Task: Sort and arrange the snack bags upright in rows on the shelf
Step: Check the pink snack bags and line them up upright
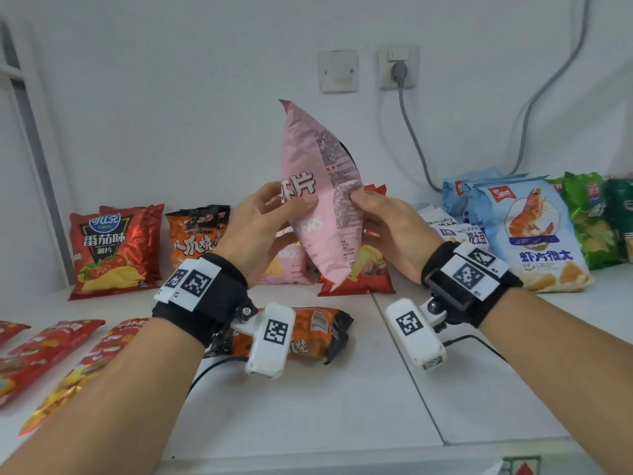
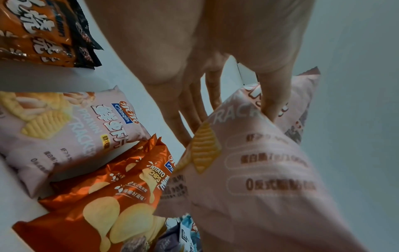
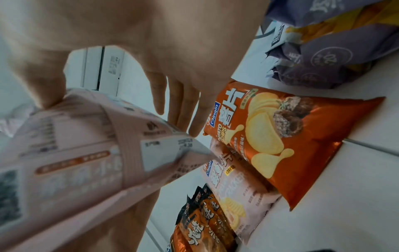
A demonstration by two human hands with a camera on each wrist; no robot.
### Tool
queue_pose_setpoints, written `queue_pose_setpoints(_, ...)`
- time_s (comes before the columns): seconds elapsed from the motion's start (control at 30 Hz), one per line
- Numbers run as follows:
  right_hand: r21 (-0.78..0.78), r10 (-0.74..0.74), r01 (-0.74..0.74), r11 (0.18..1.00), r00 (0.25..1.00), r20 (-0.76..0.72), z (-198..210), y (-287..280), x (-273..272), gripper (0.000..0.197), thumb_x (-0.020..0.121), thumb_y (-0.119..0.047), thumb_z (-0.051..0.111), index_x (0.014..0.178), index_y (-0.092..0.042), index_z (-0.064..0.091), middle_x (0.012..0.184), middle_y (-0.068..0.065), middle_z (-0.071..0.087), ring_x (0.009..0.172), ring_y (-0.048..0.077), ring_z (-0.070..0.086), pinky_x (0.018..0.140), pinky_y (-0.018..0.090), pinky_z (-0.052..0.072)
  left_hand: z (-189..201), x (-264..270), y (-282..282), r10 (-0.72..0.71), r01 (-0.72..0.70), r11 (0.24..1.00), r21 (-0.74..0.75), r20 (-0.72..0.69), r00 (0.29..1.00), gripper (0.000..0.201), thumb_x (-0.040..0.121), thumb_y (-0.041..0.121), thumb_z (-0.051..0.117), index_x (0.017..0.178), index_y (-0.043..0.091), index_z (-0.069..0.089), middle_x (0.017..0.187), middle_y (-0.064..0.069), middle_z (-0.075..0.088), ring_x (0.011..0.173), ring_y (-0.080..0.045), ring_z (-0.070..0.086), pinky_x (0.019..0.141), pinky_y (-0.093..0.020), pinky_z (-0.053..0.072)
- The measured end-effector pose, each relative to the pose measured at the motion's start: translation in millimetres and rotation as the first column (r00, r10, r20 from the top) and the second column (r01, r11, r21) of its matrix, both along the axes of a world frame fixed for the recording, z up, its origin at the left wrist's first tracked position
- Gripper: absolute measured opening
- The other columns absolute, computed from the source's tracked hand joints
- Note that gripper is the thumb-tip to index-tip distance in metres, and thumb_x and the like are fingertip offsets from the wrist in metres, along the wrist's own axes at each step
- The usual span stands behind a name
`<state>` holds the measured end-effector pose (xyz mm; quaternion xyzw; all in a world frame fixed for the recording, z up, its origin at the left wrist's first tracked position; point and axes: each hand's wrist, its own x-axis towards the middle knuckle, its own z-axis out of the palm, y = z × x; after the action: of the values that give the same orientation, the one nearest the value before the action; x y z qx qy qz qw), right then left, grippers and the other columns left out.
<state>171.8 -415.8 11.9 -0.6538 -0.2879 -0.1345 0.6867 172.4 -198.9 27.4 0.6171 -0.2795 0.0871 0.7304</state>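
I hold a pink prawn-cracker bag (image 1: 322, 186) (image 2: 254, 167) (image 3: 71, 153) upright in the air above the shelf, edge-on to me. My left hand (image 1: 270, 214) (image 2: 228, 109) pinches its left side, thumb on the printed front and fingers behind. My right hand (image 1: 376, 214) (image 3: 121, 109) pinches its right side, thumb on the back panel. Behind it, against the wall, stand another pink bag (image 1: 291, 265) (image 2: 71, 133) (image 3: 241, 184) and orange-red potato chip bags (image 1: 366, 272) (image 2: 112, 204) (image 3: 287, 136).
Upright against the wall stand red tomato chip bags (image 1: 109, 248), orange-black bags (image 1: 195, 234), purple bags (image 1: 455, 231), blue shrimp bags (image 1: 527, 231) and green bags (image 1: 592, 217). An orange-black bag (image 1: 308, 334) lies flat under my wrists. Several red bags (image 1: 44, 351) lie at front left.
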Motion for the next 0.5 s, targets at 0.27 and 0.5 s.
queue_pose_setpoints(0.27, -0.124, -0.155, 0.156, 0.98, 0.988, 0.015, -5.3, 10.7, -4.1, 0.074, 0.064, -0.059, 0.083, 0.126, -0.022, 0.067, 0.115, 0.001, 0.078, 0.108, 0.019, 0.075, 0.095, 0.044, 0.06, -3.2, -4.4, -3.8, -0.065, 0.063, 0.992, 0.111, 0.014, 0.998, 0.057, 0.086, 0.029, 0.075, 0.137, 0.011, 0.059, 0.13, -0.006, 0.072, 0.123, -0.024, 0.068, 0.106, -0.046, 0.054)
queue_pose_setpoints(0.5, -0.132, -0.158, 0.161, 0.978, 0.987, 0.031, -5.6, 10.0, -2.5, 0.081, 0.062, -0.06, 0.083, 0.132, -0.024, 0.061, 0.12, 0.003, 0.075, 0.109, 0.019, 0.074, 0.094, 0.043, 0.061, -2.5, -6.5, -2.6, -0.075, 0.074, 0.995, 0.063, 0.012, 0.997, 0.039, 0.076, 0.023, 0.082, 0.112, 0.014, 0.071, 0.111, -0.007, 0.079, 0.102, -0.023, 0.076, 0.087, -0.038, 0.063)
